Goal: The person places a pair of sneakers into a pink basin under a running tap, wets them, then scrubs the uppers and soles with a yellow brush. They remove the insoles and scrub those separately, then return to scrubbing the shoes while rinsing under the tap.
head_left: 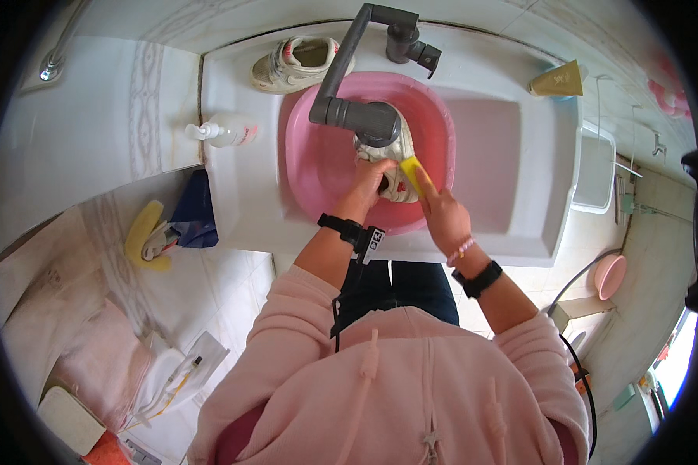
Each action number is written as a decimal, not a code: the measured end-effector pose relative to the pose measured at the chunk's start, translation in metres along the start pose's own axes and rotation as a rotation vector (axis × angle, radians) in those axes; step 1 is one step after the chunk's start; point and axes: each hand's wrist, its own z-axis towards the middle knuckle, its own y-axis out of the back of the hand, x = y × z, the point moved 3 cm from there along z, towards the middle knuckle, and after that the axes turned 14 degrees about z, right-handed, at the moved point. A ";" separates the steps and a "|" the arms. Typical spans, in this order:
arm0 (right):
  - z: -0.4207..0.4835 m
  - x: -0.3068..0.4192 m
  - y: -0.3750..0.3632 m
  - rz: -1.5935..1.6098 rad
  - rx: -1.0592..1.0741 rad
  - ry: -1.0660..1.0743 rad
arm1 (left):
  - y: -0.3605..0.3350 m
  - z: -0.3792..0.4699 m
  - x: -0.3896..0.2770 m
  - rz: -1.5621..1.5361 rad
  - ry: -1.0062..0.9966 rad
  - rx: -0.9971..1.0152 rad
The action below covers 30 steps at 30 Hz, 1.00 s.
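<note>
Over a pink plastic basin [301, 168], my left hand [367, 185] grips a pale sneaker [406, 187] near its opening. My right hand [445, 214] holds a yellow brush or scrubber [415, 174], whose exact kind I cannot tell. Its tip lies against the shoe's side. A dark grey faucet head [378, 123] covers part of the sneaker from above. The basin sits in a white sink [245, 197]. A second sneaker [294, 65] rests on the sink's back ledge, left of the faucet arm.
A pump bottle [232, 130] lies at the sink's left. The faucet lever [424, 58] rises behind the basin. At the back right corner is a gold tube [557, 80]. A white plastic tub [594, 165] is beyond the right rim, and a small pink basin [610, 277] is lower right.
</note>
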 end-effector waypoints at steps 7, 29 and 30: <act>0.022 -0.008 0.000 -0.027 -0.105 0.078 | -0.003 -0.005 0.009 -0.034 0.056 0.118; 0.049 -0.004 0.033 0.107 -0.194 0.133 | 0.012 -0.036 -0.025 0.956 -0.077 0.268; 0.050 -0.004 0.035 0.120 -0.275 0.172 | 0.009 -0.038 -0.026 0.914 -0.173 0.318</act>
